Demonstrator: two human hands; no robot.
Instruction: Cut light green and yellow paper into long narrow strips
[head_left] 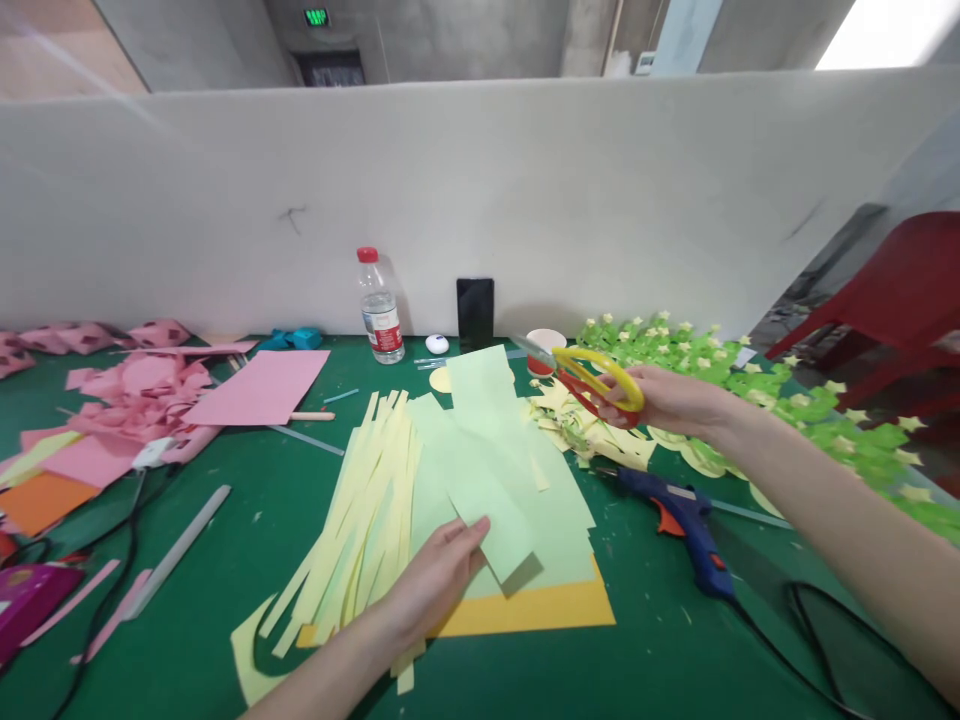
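Note:
My left hand [442,572] pinches a small pale green paper piece [495,525] between thumb and fingers, above a stack of light green sheets [559,500]. Another pale green strip [487,385] lies at the top of that stack, and an orange-yellow sheet [532,612] shows beneath it. To the left are many thin pale yellow paper strips [375,480]. In my right hand [651,398] is a pair of scissors [592,380] with yellow and red handles, its blades pointing left, held above yellow paper scraps [600,430] and apart from the green paper.
A blue glue gun [679,515] with a black cord lies at the right. Green paper plants with yellow stars [750,380] stand behind it. A water bottle [382,315], black phone [475,312] and paper cup [546,350] line the white partition. Pink paper [259,387] is at the left.

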